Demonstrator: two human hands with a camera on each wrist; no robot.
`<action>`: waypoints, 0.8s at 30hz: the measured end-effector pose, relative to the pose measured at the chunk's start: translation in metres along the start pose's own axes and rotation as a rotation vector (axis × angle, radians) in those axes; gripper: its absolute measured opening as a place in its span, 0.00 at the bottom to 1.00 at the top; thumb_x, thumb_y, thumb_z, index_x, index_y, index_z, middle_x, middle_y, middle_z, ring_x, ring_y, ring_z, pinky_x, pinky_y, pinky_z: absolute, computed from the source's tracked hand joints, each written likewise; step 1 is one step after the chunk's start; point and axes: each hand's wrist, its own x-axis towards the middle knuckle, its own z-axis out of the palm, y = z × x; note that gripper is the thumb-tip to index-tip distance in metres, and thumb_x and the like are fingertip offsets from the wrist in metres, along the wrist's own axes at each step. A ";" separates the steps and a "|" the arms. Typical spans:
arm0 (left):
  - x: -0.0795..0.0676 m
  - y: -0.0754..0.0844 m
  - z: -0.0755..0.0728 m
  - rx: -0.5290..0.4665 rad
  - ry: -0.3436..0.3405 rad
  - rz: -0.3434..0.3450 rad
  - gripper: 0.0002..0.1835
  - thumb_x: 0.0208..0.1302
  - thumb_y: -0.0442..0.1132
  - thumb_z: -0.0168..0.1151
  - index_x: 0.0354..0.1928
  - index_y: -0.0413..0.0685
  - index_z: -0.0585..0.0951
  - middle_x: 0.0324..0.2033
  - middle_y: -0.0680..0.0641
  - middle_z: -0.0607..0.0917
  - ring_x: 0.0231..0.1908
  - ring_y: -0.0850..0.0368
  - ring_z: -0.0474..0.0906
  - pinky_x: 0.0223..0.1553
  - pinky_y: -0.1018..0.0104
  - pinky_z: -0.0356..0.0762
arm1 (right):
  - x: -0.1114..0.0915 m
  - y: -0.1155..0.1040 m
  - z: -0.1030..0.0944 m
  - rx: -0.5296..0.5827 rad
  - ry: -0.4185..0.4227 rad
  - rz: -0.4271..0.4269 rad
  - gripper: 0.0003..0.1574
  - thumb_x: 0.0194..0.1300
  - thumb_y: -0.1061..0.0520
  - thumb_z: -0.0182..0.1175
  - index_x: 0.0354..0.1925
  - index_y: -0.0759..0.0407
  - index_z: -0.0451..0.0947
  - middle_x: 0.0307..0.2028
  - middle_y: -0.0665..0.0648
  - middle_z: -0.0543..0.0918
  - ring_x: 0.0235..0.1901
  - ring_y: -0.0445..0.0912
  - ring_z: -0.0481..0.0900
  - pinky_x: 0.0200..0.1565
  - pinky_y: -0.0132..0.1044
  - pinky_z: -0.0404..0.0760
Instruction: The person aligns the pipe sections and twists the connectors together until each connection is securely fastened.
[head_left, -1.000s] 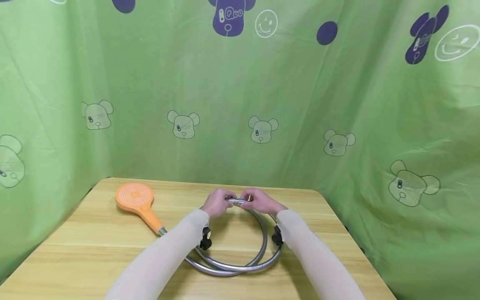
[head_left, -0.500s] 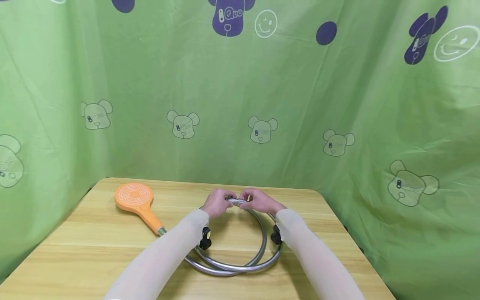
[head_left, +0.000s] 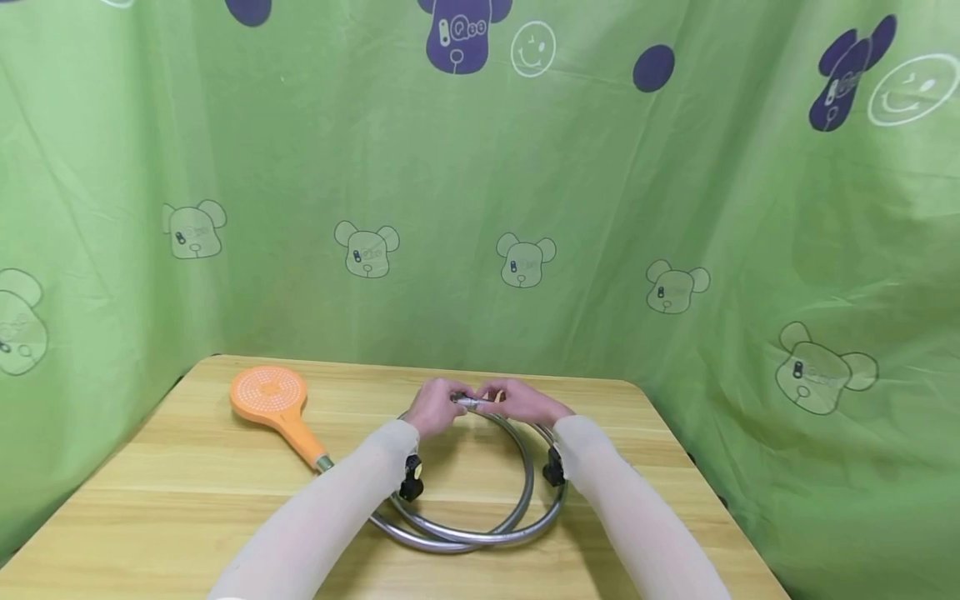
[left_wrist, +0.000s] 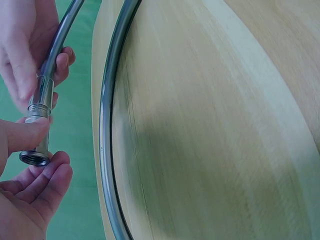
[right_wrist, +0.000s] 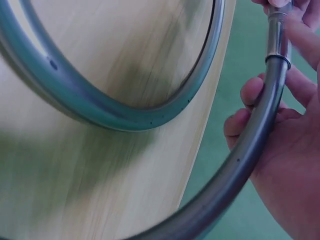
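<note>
Head view: a coiled metal shower hose (head_left: 480, 521) is seen at the centre of a wooden table (head_left: 187, 492), its free end lifted toward the far edge and held between two hands. The threaded end fitting (head_left: 468, 402) is pinched by the left hand (head_left: 435, 407), thumb on top and fingers curled beneath, as the left wrist view shows at the left of the frame (left_wrist: 37, 132). Just beside it, the hose behind the fitting is gripped by the right hand (head_left: 521, 402), whose fingers are curled round the tube at the right of the right wrist frame (right_wrist: 260, 150). The hands are nearly touching. An orange shower head (head_left: 273, 400) is laid face up at the left of the table, joined to the hose's other end. A green curtain (head_left: 675, 208) printed with bears fills the background.
</note>
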 end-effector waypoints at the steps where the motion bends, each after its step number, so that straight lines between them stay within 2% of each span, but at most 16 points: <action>1: 0.000 0.000 0.000 -0.001 0.001 0.006 0.14 0.59 0.32 0.71 0.46 0.54 0.89 0.41 0.50 0.90 0.37 0.59 0.81 0.39 0.64 0.80 | 0.000 0.000 0.001 0.016 0.009 -0.007 0.12 0.68 0.52 0.65 0.47 0.56 0.81 0.42 0.57 0.81 0.39 0.53 0.77 0.38 0.36 0.74; 4: 0.000 -0.001 0.000 -0.010 0.001 0.011 0.13 0.59 0.31 0.71 0.45 0.53 0.89 0.40 0.50 0.90 0.37 0.59 0.81 0.39 0.64 0.80 | 0.001 0.000 0.004 0.047 0.034 -0.025 0.10 0.65 0.57 0.68 0.43 0.58 0.80 0.40 0.57 0.80 0.37 0.50 0.74 0.38 0.35 0.73; 6: -0.001 -0.001 0.000 -0.018 0.000 0.012 0.13 0.59 0.31 0.71 0.45 0.53 0.89 0.40 0.50 0.90 0.37 0.59 0.81 0.38 0.65 0.80 | 0.001 0.001 0.004 0.047 0.040 -0.023 0.08 0.66 0.57 0.67 0.42 0.60 0.81 0.41 0.57 0.80 0.36 0.49 0.73 0.38 0.36 0.72; 10: -0.001 -0.003 0.000 -0.028 0.004 0.006 0.14 0.58 0.31 0.71 0.45 0.53 0.89 0.41 0.50 0.90 0.37 0.58 0.81 0.37 0.65 0.80 | 0.001 0.002 0.003 0.007 0.040 0.002 0.14 0.72 0.52 0.61 0.44 0.61 0.86 0.43 0.56 0.79 0.37 0.48 0.74 0.37 0.38 0.73; 13: -0.001 -0.003 0.000 -0.022 0.009 0.003 0.14 0.58 0.31 0.71 0.46 0.54 0.89 0.42 0.50 0.90 0.38 0.59 0.81 0.37 0.65 0.80 | 0.001 0.002 0.003 0.006 0.033 0.016 0.17 0.74 0.49 0.58 0.48 0.58 0.86 0.46 0.55 0.81 0.40 0.52 0.77 0.40 0.44 0.78; 15: -0.001 -0.002 0.000 -0.018 0.008 0.007 0.14 0.58 0.32 0.71 0.46 0.54 0.89 0.42 0.50 0.90 0.38 0.59 0.81 0.39 0.65 0.80 | 0.001 0.001 0.003 0.018 0.033 0.019 0.14 0.72 0.49 0.61 0.48 0.55 0.85 0.45 0.55 0.81 0.41 0.52 0.77 0.41 0.45 0.79; 19: -0.001 -0.002 0.001 -0.017 0.005 0.012 0.14 0.58 0.31 0.72 0.45 0.55 0.89 0.41 0.51 0.90 0.37 0.59 0.81 0.39 0.65 0.80 | 0.002 0.002 0.005 0.033 0.048 -0.005 0.10 0.66 0.53 0.68 0.44 0.53 0.82 0.40 0.56 0.80 0.39 0.50 0.76 0.40 0.40 0.76; 21: 0.000 -0.002 0.001 -0.014 0.006 0.011 0.14 0.58 0.31 0.72 0.45 0.55 0.89 0.40 0.51 0.90 0.37 0.59 0.80 0.38 0.64 0.80 | 0.002 0.003 0.005 0.030 0.056 -0.023 0.08 0.65 0.55 0.68 0.42 0.55 0.82 0.39 0.56 0.80 0.37 0.48 0.74 0.38 0.38 0.74; 24: 0.000 -0.002 0.001 -0.006 0.015 0.006 0.14 0.58 0.32 0.72 0.46 0.53 0.89 0.41 0.51 0.90 0.37 0.59 0.81 0.40 0.64 0.80 | 0.002 0.002 0.004 0.017 0.040 -0.022 0.09 0.69 0.52 0.65 0.44 0.54 0.84 0.43 0.54 0.81 0.38 0.46 0.75 0.39 0.37 0.75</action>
